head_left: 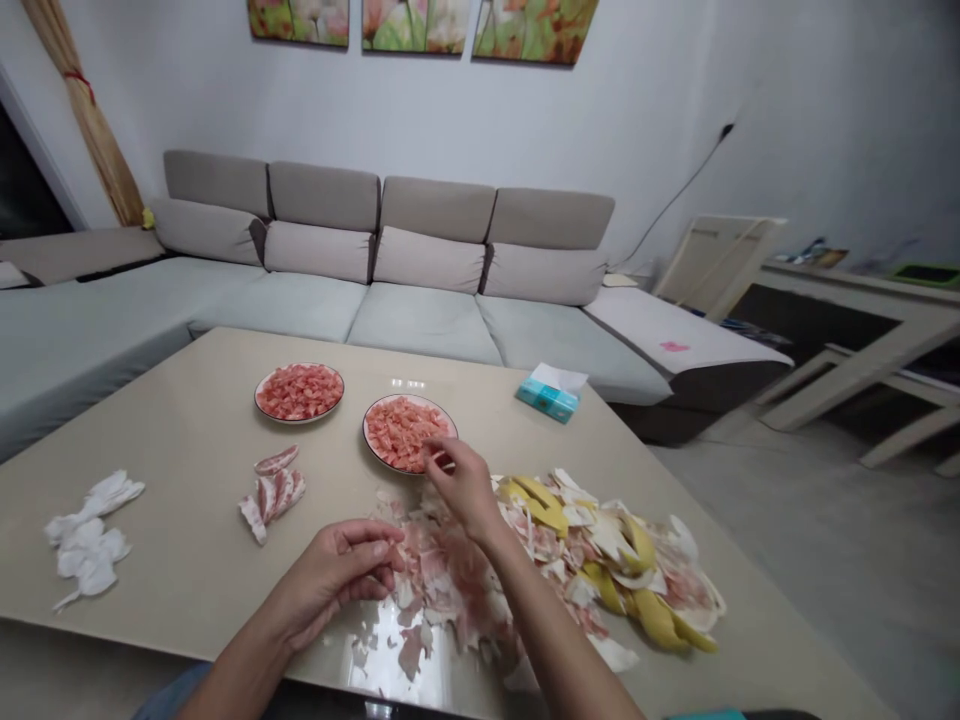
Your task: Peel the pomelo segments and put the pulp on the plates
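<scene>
Home living room, sofa (420,310), floral pictures (416,22)

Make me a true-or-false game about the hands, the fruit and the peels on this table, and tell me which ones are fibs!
1. The left plate and the right plate both hold pink fruit pieces. True.
2. The right hand is at the edge of the right plate. True.
3. The left hand is holding the blue tissue pack. False: the pack lies on the far right part of the table, out of that hand's grip.
4. The fruit segments are sitting on a plate. False: they lie right on the table.
5. Yellow peels lie to the right of both hands. True.
</scene>
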